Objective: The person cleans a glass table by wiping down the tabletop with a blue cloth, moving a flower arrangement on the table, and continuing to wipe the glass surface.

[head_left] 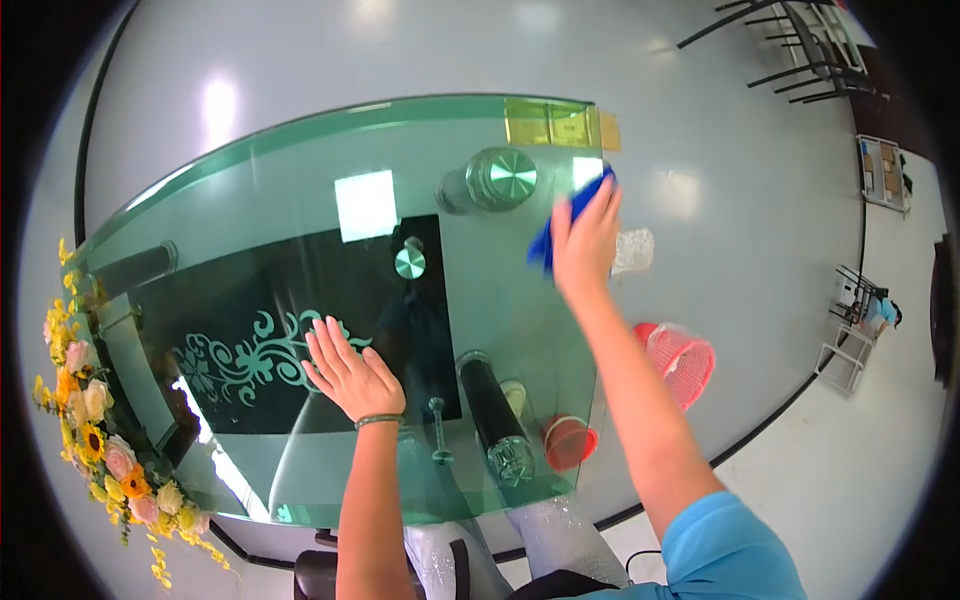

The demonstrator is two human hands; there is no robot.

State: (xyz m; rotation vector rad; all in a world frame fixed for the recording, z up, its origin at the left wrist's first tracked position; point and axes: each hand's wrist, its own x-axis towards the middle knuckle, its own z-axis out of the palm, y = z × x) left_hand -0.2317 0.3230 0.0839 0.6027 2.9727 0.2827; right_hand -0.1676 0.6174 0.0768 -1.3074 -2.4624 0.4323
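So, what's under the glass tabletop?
Through the glass tabletop, cylindrical legs and a dark panel show. Whatever lies beneath the dark panel is hidden; the left hand also covers part of the view.

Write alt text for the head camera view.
A person's right hand holds a blue cloth near the right edge of a glass table, the left hand spread over its floral design. Flowers line the left end; a red basket shows at right.

Blue cloth [541, 247] on glass tabletop [530, 330]
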